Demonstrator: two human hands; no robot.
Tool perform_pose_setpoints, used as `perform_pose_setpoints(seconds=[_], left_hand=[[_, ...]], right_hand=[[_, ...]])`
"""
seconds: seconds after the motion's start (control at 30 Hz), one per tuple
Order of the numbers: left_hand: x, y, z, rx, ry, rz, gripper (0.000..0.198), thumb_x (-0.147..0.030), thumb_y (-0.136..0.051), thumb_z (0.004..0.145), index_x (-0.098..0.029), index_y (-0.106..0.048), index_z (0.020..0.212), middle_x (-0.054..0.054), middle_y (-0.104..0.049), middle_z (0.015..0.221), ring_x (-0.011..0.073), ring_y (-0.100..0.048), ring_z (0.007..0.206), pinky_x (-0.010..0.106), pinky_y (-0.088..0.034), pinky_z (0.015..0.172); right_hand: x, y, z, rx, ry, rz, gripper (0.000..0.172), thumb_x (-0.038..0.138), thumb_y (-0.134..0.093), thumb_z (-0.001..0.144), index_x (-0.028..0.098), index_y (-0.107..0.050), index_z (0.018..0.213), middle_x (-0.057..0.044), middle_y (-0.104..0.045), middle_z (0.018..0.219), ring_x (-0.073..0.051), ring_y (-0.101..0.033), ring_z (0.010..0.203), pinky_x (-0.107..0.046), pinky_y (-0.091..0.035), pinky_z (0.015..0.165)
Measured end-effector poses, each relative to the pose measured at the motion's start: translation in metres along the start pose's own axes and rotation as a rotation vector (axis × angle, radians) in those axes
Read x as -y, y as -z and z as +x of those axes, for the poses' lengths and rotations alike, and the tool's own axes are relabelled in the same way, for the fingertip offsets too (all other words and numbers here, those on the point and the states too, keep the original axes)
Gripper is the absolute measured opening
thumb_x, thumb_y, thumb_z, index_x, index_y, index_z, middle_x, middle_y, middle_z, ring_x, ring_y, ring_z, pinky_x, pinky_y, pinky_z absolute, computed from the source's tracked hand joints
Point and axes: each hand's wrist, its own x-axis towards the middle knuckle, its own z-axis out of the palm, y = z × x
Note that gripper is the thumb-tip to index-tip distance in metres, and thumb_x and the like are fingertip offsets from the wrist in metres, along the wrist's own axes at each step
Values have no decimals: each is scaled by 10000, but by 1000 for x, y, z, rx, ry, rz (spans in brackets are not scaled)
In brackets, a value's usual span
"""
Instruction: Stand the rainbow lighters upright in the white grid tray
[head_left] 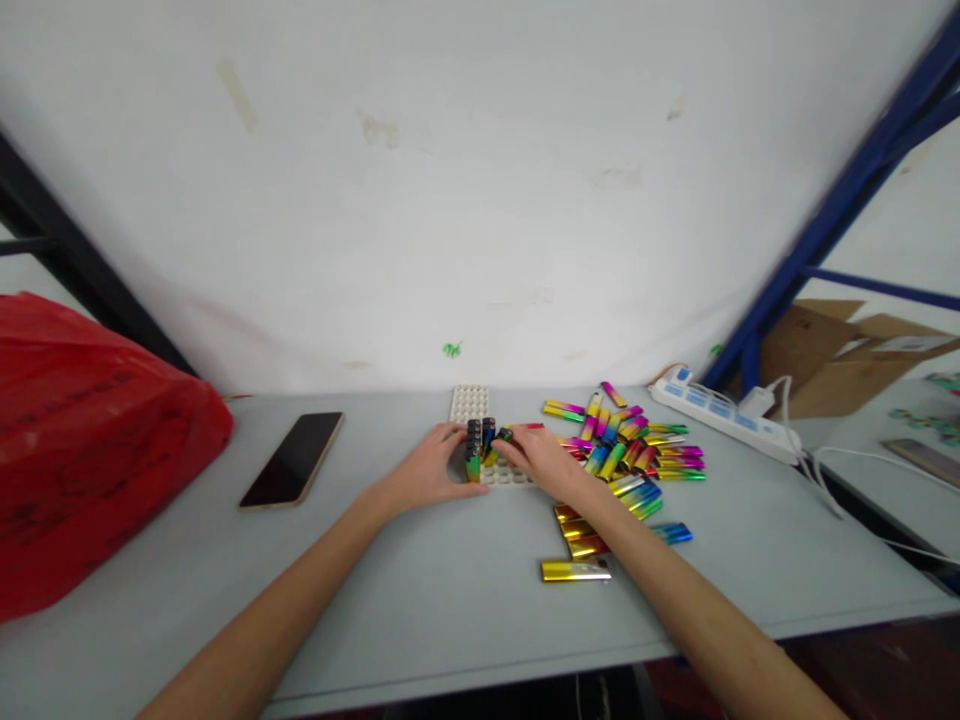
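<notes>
Several lighters with black tops (473,440) stand upright in rows in a white tray with round holes (510,474). My left hand (431,468) is curved around the tray's left side, thumb at the front edge and fingers farther back, beside the left row. Above the tray, my right hand (536,458) pinches a tilted lighter (505,434) by its dark end. Its fingers cover part of that lighter. Loose lighters in shiny rainbow colours (611,428) lie piled to the right, partly under my right forearm.
A single gold lighter (576,571) lies nearer the front edge. To the left are a phone (294,460) and a red plastic bag (90,450). A white power strip (724,415) with cables lies at the back right, near a blue frame post (825,200) and a cardboard box (817,360).
</notes>
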Motion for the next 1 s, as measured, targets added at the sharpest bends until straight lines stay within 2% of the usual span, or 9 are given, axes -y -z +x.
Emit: perform_pose_setpoints(seconds=[0.17,0.33,0.5,0.67,0.8,0.9,1.0], left_hand=[[2,-1,0,-11,-2,1,736,-598,-906,654,-230,-669,1245,136,-650,1330,364,-609,1273,526,-506,1133],[3,-1,0,-13,-4,9,730,-615,-900,656,-236,-673,1237,135,-651,1319,369,-610,1266,527,-518,1120],[4,-2,0,5,4,30,759,-634,-884,670,-201,-655,1250,171,-627,1352,386,-599,1286,541,-504,1141],[4,-2,0,-9,-7,35,730,-626,-885,670,-216,-662,1232,157,-641,1335,383,-602,1287,527,-509,1143],[4,-1,0,-14,0,38,734,-631,-891,657,-224,-668,1226,145,-641,1344,376,-609,1281,528,-508,1150],[3,-1,0,-14,11,41,738,-638,-891,648,-215,-679,1215,151,-646,1338,387,-619,1265,545,-519,1138],[3,-1,0,-1,10,50,756,-656,-872,667,-178,-674,1220,173,-637,1350,396,-619,1266,562,-522,1135]], right_hand=[[8,3,0,7,-3,-134,453,547,-470,1082,171,-688,954,-109,-762,880,-211,-697,791,-283,-406,689],[13,9,-1,3,-16,-157,431,545,-524,1063,191,-702,894,-85,-755,825,-199,-684,748,-278,-376,662],[11,2,-1,44,51,-159,431,523,-542,1063,182,-710,859,-77,-741,799,-185,-654,700,-282,-367,651],[9,5,-1,-25,25,-133,497,460,-374,1132,201,-685,844,-64,-730,789,-195,-670,742,-297,-392,698],[-13,18,0,-142,-74,-208,466,371,-321,1142,199,-684,905,-96,-744,873,-230,-692,868,-327,-442,833],[-44,27,-3,-192,-211,-303,335,286,-387,1115,155,-694,1094,-153,-750,1086,-271,-684,1050,-361,-458,941],[-76,31,-10,-158,-352,-398,317,245,-468,1075,94,-639,1295,-217,-677,1338,-311,-624,1242,-400,-437,1045]])
